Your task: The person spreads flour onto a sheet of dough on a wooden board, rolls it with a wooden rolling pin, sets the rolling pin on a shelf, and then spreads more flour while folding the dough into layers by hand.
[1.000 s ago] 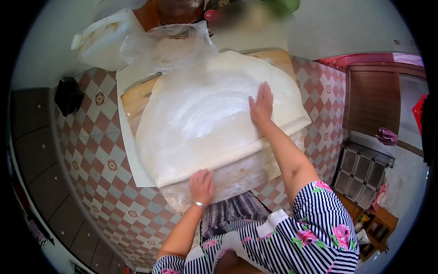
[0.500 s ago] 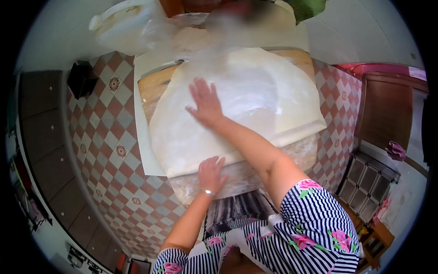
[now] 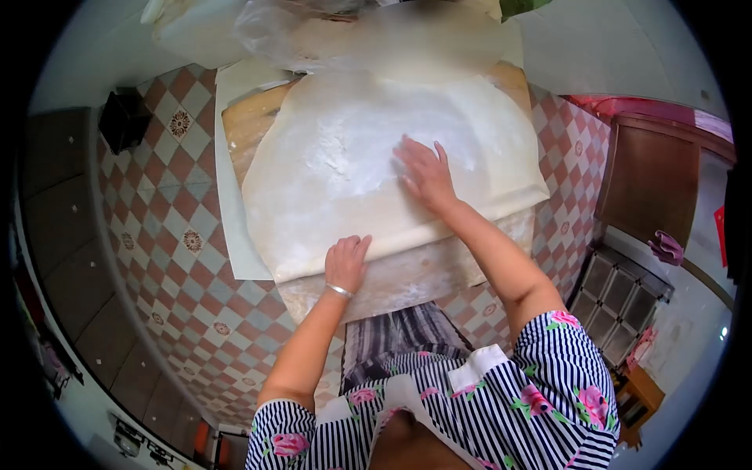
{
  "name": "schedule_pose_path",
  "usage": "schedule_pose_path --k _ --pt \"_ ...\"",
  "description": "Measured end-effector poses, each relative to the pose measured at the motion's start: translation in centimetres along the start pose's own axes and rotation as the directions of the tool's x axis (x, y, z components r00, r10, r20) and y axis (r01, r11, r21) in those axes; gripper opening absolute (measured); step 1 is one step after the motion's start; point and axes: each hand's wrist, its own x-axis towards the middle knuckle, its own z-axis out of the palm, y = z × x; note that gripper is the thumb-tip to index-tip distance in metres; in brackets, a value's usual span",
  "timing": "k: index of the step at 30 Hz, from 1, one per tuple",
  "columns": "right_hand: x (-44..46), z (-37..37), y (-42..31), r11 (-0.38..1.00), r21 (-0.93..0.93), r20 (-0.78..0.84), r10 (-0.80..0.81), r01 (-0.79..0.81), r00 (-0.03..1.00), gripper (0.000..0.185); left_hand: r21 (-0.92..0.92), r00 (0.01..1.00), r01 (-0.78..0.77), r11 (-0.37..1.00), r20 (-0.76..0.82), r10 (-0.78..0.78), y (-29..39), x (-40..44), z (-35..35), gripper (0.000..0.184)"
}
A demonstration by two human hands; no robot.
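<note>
A large, thin sheet of pale dough (image 3: 313, 211) covers most of a wooden board (image 3: 258, 117). Its near edge is folded or rolled into a thick lip. On that lip, left of the middle, rest the fingers of my left hand (image 3: 346, 263), laid over the dough and holding nothing that shows. Above the dough's centre right is my right hand (image 3: 427, 174), fingers apart and empty; whether it touches the surface I cannot tell. A patch of loose white flour (image 3: 335, 149) lies on the dough to the left of my right hand.
Beyond the board stand a clear plastic bag (image 3: 270, 31) and a blurred pale round object (image 3: 431, 39). A black bin (image 3: 124, 121) is on the tiled floor (image 3: 176, 196) to the left. A brown wooden cabinet (image 3: 650, 176) stands at right.
My right hand has moved right across the dough, and loose flour now shows at the left. My left hand has settled onto the near lip. The view has shifted slightly.
</note>
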Motion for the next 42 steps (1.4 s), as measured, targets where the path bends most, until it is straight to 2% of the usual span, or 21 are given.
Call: schedule_pose_path --k 3,5,8,11,12,16,25,28,31,32,35,37,38,39,42 --pt "-4.3 -1.7 1.1 0.982 0.183 0.141 0.022 -0.048 0.990 0.061 0.036 0.999 -0.027 0.999 0.024 0.026 -0.1 0.6 -0.1 0.068" --pt "-8.2 -3.1 2.6 0.982 0.186 0.177 -0.061 0.028 0.982 0.068 0.051 0.998 -0.033 0.998 0.052 0.030 -0.4 0.5 -0.2 0.066" --pt "-13.2 -5.8 5.1 0.993 0.114 0.269 0.001 -0.033 0.963 0.071 0.029 0.996 -0.042 0.999 0.074 0.040 -0.3 0.8 -0.9 0.064" --pt "-15.5 -5.5 8.2 0.996 0.047 0.209 0.070 -0.082 0.975 0.065 0.012 0.993 -0.049 0.999 0.107 0.047 -0.4 1.3 -1.1 0.063" --pt "-14.8 -5.7 8.3 0.998 0.024 0.175 0.047 -0.052 0.983 0.060 0.016 0.992 -0.030 0.999 0.126 0.028 -0.4 1.3 -1.1 0.060" --pt "-14.1 -5.1 9.4 0.998 0.030 0.292 0.051 -0.062 0.955 0.055 0.041 0.988 -0.039 0.998 0.151 0.032 -0.5 1.6 -1.4 0.059" --pt "-17.4 -4.0 6.9 0.987 0.056 0.321 0.124 -0.150 0.939 0.054 0.007 0.979 -0.041 0.999 0.202 0.039 -1.9 -0.7 -1.5 0.062" --pt "-17.4 -3.2 7.0 0.986 0.084 0.257 0.119 -0.145 0.959 0.052 0.001 0.972 -0.020 1.000 0.233 0.019 -1.7 -0.7 -2.2 0.060" --pt "-17.8 -3.4 7.2 0.981 0.086 0.250 0.148 -0.174 0.957 0.053 -0.007 0.985 -0.030 1.000 0.168 0.031 -1.5 -0.2 -2.2 0.056" --pt "-17.3 -3.9 7.1 0.982 0.091 0.233 0.140 -0.165 0.962 0.054 0.015 0.991 -0.131 0.991 -0.013 0.131 -1.3 -0.3 -2.0 0.051" --pt "-16.5 -4.7 7.0 0.977 0.123 0.180 0.151 -0.175 0.972 0.052 -0.013 0.954 -0.273 0.962 -0.130 0.269 0.0 -2.6 0.1 0.043" --pt "-16.4 -4.7 6.9 0.975 0.123 0.170 0.165 -0.187 0.971 0.051 -0.243 0.877 -0.464 0.852 0.008 0.480 0.7 -4.8 5.1 0.051" --pt "-16.4 -4.6 7.1 0.974 0.123 0.179 0.168 -0.192 0.969 0.052 -0.212 0.839 -0.453 0.866 0.227 0.495 2.4 -4.1 6.0 0.059" --pt "-16.6 -4.3 7.4 0.974 0.121 0.186 0.165 -0.190 0.969 0.052 -0.174 0.765 -0.450 0.876 0.431 0.478 4.1 -3.1 7.0 0.067" --pt "-17.4 -4.1 8.0 0.978 0.114 0.233 0.145 -0.175 0.962 0.056 -0.141 0.702 -0.262 0.955 0.651 0.289 5.7 0.2 12.9 0.077"
